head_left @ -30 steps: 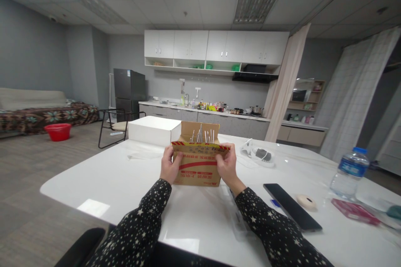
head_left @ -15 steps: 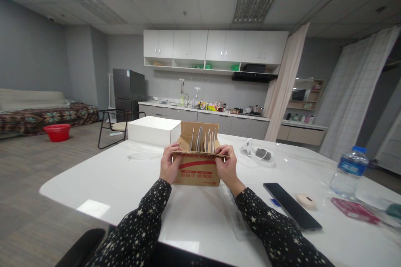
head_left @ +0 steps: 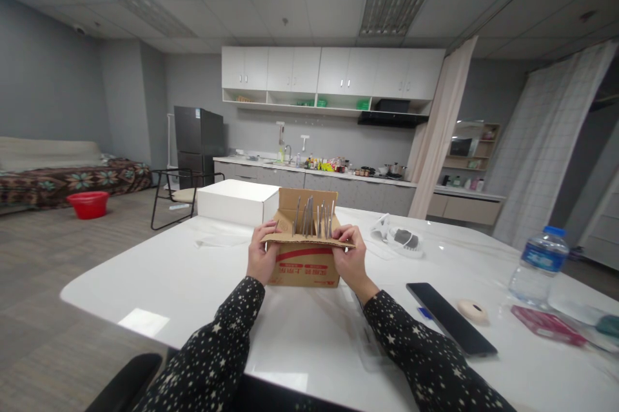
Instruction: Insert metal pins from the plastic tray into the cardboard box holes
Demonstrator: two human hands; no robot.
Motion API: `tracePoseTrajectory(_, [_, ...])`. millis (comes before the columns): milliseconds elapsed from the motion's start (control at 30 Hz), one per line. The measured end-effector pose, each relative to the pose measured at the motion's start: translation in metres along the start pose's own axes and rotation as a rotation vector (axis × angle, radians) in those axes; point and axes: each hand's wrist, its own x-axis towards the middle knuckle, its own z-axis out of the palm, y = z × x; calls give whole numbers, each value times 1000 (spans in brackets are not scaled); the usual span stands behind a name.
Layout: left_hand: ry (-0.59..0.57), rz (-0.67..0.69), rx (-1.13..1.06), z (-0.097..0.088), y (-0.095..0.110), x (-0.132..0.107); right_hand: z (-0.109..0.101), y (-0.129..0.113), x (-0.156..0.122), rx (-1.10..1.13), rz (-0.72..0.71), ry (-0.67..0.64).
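A small brown cardboard box with red print stands on the white table in front of me. Several thin metal rods stick up out of it. My left hand grips the box's left side, thumb on the near flap. My right hand grips the right side the same way. The near flap is folded down flat toward me.
A white box sits behind the cardboard box. To the right lie a white gadget, a black phone, a round beige object, a water bottle and a pink packet. A chair stands beyond the table.
The near flap, upright a second ago, has been folded down flat toward me. More of the metal rods shows. Both hands stay on the box sides.
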Motion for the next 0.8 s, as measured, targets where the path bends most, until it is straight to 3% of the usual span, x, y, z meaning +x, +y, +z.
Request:
tracePoseTrajectory(433, [-22, -8, -12, -2, 0, 0, -1, 0, 2, -12, 32, -4])
tracePoseTrajectory(600, [-35, -117, -18, -1, -3, -3, -1, 2, 2, -75, 68, 45])
tracePoseTrajectory(800, [-23, -140, 5, 1, -3, -3, -2, 4, 3, -64, 222, 59])
